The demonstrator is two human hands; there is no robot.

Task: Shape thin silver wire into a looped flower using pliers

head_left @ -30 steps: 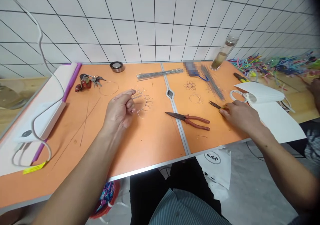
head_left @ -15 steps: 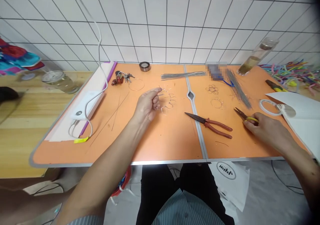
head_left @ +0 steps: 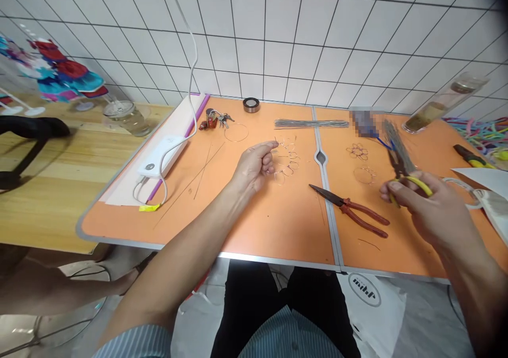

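My left hand [head_left: 256, 166] rests on the orange table [head_left: 246, 225], fingers pinched on a thin wire flower [head_left: 288, 161] whose looped petals lie just right of the fingers. My right hand [head_left: 426, 209] is raised above the table's right half, closed round the yellow handles of small pliers [head_left: 400, 168], whose dark jaws point away from me. Red-handled long-nose pliers [head_left: 351, 209] lie on the table between my hands.
Two finished wire flowers [head_left: 359, 151] and bundles of straight wire [head_left: 311, 123] lie farther back. Keys [head_left: 214, 119], a tape roll [head_left: 251, 104], a white power strip [head_left: 161, 157], a glass bottle [head_left: 434, 109] and white paper [head_left: 486, 188] ring the table. Another person's arm [head_left: 59, 289] shows at the lower left.
My right hand has lifted the yellow-handled pliers off the table and raised them. The left hand stays pinched on the wire flower. My view has swung to the left.
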